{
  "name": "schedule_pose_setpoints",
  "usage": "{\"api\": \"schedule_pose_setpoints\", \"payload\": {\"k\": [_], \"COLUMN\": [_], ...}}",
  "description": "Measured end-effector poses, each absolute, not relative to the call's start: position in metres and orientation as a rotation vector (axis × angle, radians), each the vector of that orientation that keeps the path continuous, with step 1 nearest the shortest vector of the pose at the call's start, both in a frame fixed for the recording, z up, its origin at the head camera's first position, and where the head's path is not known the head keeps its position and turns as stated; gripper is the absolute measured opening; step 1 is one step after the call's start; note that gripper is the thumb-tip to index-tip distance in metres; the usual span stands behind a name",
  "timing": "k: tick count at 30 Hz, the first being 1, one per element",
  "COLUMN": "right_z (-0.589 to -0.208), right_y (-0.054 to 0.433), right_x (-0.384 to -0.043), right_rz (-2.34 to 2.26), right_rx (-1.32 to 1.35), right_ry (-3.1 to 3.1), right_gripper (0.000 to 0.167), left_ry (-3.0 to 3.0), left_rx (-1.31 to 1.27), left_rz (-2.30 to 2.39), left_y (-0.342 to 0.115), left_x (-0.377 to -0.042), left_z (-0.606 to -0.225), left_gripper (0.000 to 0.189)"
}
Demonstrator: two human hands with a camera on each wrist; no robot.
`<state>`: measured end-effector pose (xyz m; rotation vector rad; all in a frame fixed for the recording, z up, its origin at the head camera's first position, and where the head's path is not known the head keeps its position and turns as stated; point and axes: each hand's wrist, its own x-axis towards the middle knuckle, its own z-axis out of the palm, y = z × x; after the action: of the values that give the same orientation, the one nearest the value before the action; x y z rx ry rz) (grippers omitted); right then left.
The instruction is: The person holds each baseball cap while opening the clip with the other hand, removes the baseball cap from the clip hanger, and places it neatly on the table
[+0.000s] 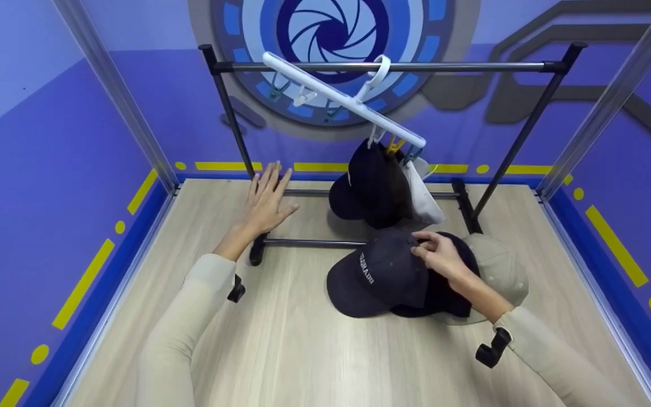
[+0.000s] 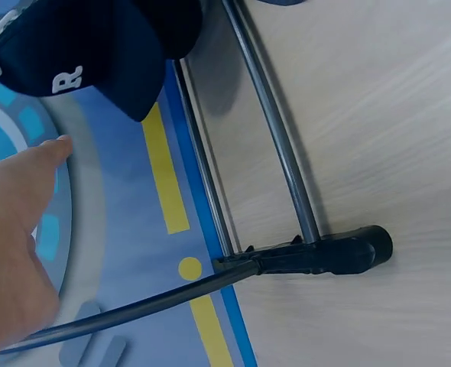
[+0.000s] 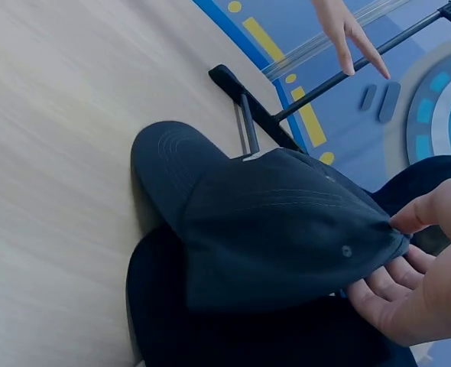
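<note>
My right hand [image 1: 443, 257] pinches the crown of a dark cap [image 1: 379, 277] with pale lettering on its front. Under and behind that cap lie a black cap [image 1: 444, 297] and a beige cap [image 1: 500, 268], overlapping on the table. My left hand [image 1: 266, 198], its fingers straight and spread, is beside the left post of a black clothes rack [image 1: 229, 107] and holds nothing. From the rack's top bar hangs a tilted white clip hanger [image 1: 325, 87]. Its lower end carries a navy cap [image 1: 368, 181] marked with a white R [image 2: 66, 79] and a white cap [image 1: 424, 198].
Free clips [image 1: 303, 97] dangle along the hanger's raised left end. The rack's lower bars [image 1: 314, 243] run just above the wooden table [image 1: 280, 339]. Blue panels [image 1: 37, 169] with metal corner posts enclose the table at the back and sides.
</note>
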<state>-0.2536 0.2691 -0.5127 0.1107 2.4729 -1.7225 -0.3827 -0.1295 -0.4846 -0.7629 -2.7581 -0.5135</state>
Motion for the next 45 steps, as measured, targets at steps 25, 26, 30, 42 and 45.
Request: {"api": "schedule_pose_setpoints", "payload": {"k": [25,26,30,42,45], "right_z": [-0.509,-0.508,-0.505,-0.500,-0.492], "right_y": [0.286,0.286,0.285,0.282,0.280], "right_x": [-0.253,-0.254,-0.255,-0.264,-0.266], "right_rz": [-1.707,-1.718,-1.761,-1.752,-1.761], "right_rx": [-0.035,-0.042,-0.047,-0.067,-0.069], "right_ry": [2.725,2.717,2.672,2.673,2.681], "right_gripper": [0.022,0.022,0.022,0.023,0.022], "left_ry": [-2.082,-2.089,-2.123,-2.185,-2.225], "left_rx": [-0.579,-0.594,-0.632,-0.648,-0.657], "left_rz": [-1.088,-1.129,-1.308,-1.465,-1.459], "left_y": [-0.084,-0.084,-0.086,-0.088,-0.087], "left_x": [-0.405,-0.407,-0.413,-0.416,-0.415], "left_z": [-0.335,-0.330,-0.318,-0.321,-0.320], "left_gripper": [0.072,0.075,0.078,0.084,0.085]}}
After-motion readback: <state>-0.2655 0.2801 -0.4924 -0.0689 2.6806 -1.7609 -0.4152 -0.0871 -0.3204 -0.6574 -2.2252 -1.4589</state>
